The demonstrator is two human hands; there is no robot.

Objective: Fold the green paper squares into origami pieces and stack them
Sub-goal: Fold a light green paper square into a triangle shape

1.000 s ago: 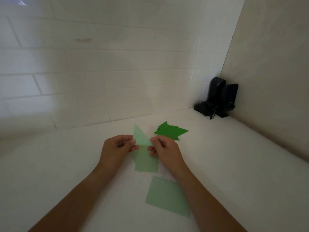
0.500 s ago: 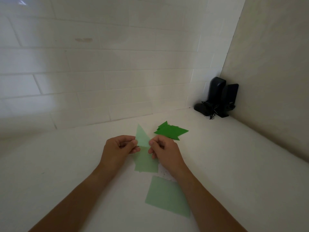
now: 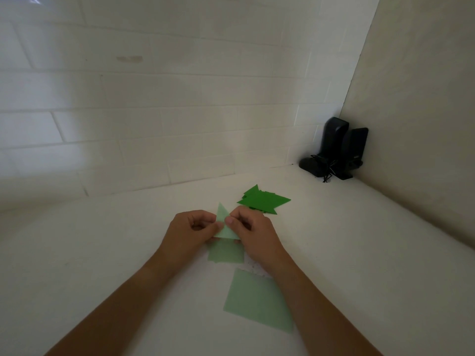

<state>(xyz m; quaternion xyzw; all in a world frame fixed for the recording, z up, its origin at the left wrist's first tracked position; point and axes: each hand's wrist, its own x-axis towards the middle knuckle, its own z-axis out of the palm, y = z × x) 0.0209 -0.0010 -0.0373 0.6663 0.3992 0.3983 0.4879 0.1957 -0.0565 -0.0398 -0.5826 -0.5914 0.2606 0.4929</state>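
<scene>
A pale green paper piece (image 3: 224,222), folded to a triangle with its tip pointing away, is held just above the white counter. My left hand (image 3: 191,233) pinches its left side and my right hand (image 3: 253,231) pinches its right side, thumbs on top. Beneath my hands a pale green paper (image 3: 226,254) lies flat. A second pale green square (image 3: 257,299) lies nearer to me, partly under my right forearm. A stack of dark green folded pieces (image 3: 263,200) sits just beyond my right hand.
The white counter (image 3: 102,253) meets a white tiled wall (image 3: 180,98) at the back and a plain wall on the right. Black speakers with a tangled cable (image 3: 336,152) stand in the back right corner.
My hands have come closer together over the held paper. Its lower part has been folded up, so it now shows as a compact triangle.
</scene>
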